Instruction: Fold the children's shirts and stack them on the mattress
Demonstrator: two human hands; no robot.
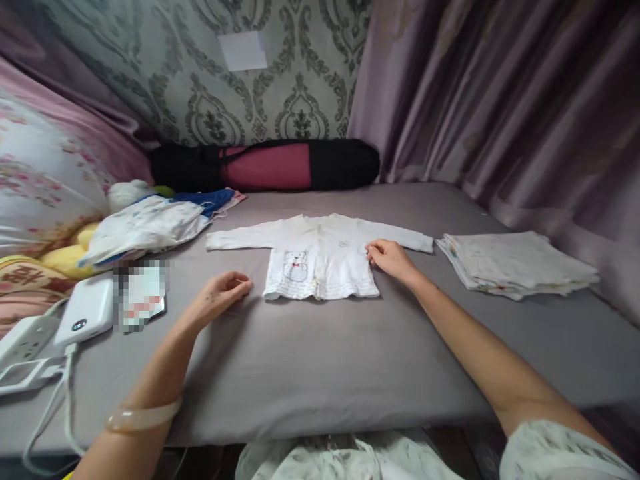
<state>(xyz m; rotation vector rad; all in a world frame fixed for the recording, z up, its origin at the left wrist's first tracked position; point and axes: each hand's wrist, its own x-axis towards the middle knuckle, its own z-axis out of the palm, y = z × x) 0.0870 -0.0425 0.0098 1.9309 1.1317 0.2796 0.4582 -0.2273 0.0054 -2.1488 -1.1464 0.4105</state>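
Note:
A white long-sleeved baby shirt (333,263) lies flat on the grey sheet, its sleeves spread to both sides. A bear picture decorates its lower left front. My right hand (393,261) is at the shirt's right side, just under the sleeve, with thumb and fingertips pinched together on the fabric edge. Left of the hem, my left hand (225,293) hovers low over the sheet, apart from the shirt. Its fingers are loosely curved, with nothing between them.
A folded stack of white cloths (517,263) lies to the right. Crumpled clothes (150,227) are at the left, above a white power bank (87,310), a power strip (27,340) and cables. A long black-and-red bag (270,167) rests along the wall.

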